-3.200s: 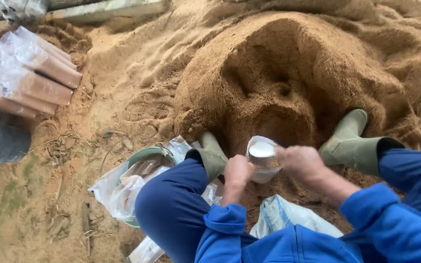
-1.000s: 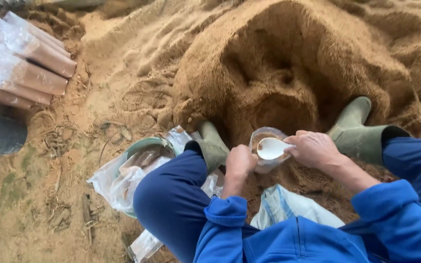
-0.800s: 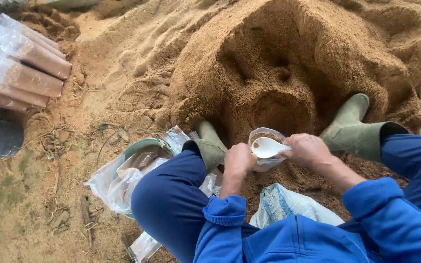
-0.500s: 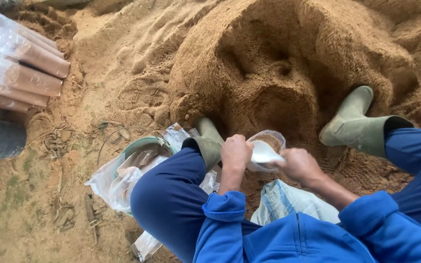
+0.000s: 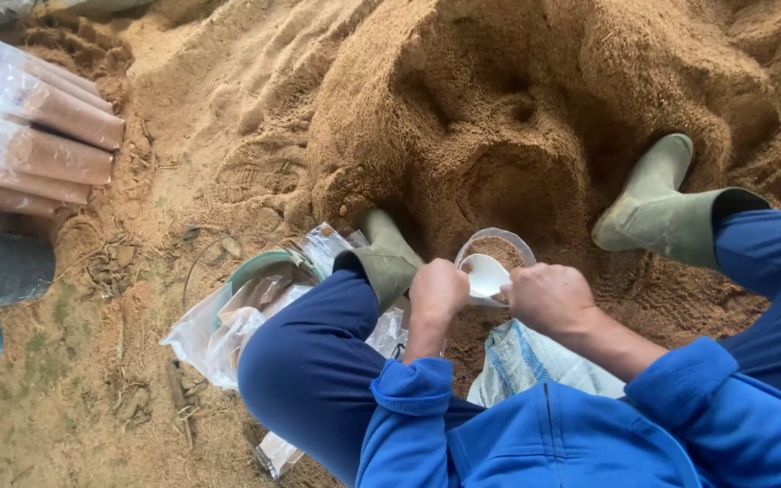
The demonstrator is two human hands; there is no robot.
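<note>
In the head view, low in the middle of the frame, the left hand [image 5: 437,291] has its grip closed around a clear plastic bag [image 5: 496,248] with brown stuff inside, and the right hand [image 5: 547,298] has its grip closed on a small white scoop [image 5: 485,275] at the bag's open mouth. Just above the hands sits a big brown sawdust pile [image 5: 535,99], with two green boots [image 5: 657,208] pressed against it. Filled bags [image 5: 38,136] lie stacked at the upper left, and a green bucket [image 5: 259,267] stuffed with empty plastic sits at the lower left beside the knee.
</note>
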